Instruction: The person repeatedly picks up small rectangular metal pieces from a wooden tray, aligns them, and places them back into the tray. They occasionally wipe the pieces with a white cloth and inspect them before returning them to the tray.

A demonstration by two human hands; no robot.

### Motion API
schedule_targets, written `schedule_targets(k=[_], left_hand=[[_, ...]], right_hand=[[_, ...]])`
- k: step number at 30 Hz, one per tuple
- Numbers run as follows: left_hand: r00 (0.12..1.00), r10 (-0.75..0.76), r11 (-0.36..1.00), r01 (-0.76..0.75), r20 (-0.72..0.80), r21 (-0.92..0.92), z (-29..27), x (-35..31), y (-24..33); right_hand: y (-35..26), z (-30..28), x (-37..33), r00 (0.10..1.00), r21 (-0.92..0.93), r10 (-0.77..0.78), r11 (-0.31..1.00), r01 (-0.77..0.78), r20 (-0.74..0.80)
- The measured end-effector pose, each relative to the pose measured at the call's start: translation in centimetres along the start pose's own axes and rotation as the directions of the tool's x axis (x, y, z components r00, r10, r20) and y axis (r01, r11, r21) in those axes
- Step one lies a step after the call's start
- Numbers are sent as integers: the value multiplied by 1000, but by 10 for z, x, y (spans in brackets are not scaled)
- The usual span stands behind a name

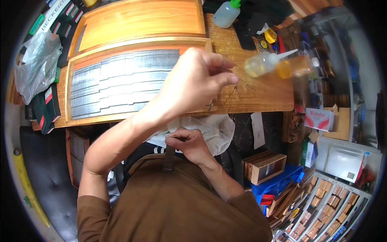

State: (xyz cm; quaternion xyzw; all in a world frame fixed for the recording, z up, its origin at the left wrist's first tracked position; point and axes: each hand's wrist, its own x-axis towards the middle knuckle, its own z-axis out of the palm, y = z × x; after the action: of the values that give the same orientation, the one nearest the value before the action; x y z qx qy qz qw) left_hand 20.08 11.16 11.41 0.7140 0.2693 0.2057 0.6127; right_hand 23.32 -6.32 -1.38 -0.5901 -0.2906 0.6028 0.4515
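My left hand (pixel 197 78) hangs over the right end of a shallow wooden case (pixel 68 94). Its fingers are partly curled, with a gap between thumb and forefinger and nothing visible in it. Inside the case, thin flat grey metal pieces (pixel 125 80) overlap in several rows on an orange base. Close to my body, below the table edge, my right hand (pixel 189 145) pinches a thin, dark, flat strip (pixel 169 157) that points down against my brown shirt. Its exact kind cannot be made out. White cloth (pixel 219 131) lies behind this hand.
A wooden panel (pixel 141 20) adjoins the case's far side. On the table's right stand a bottle with a green cap (pixel 226 15), a spouted bottle (pixel 258 64) and an amber bottle (pixel 294 67). A plastic bag (pixel 38 66) lies left. A wooden box (pixel 264 167) sits lower right.
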Motion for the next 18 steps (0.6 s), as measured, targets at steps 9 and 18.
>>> schedule_targets(k=[9, 18], left_hand=[[869, -481, 871, 489, 117, -50, -56, -150, -67], [781, -546, 725, 621, 302, -296, -18, -160, -127]], right_hand=[[15, -7, -5, 997, 95, -74, 993, 75, -20], [11, 7, 4, 970, -24, -237, 971, 236, -60]])
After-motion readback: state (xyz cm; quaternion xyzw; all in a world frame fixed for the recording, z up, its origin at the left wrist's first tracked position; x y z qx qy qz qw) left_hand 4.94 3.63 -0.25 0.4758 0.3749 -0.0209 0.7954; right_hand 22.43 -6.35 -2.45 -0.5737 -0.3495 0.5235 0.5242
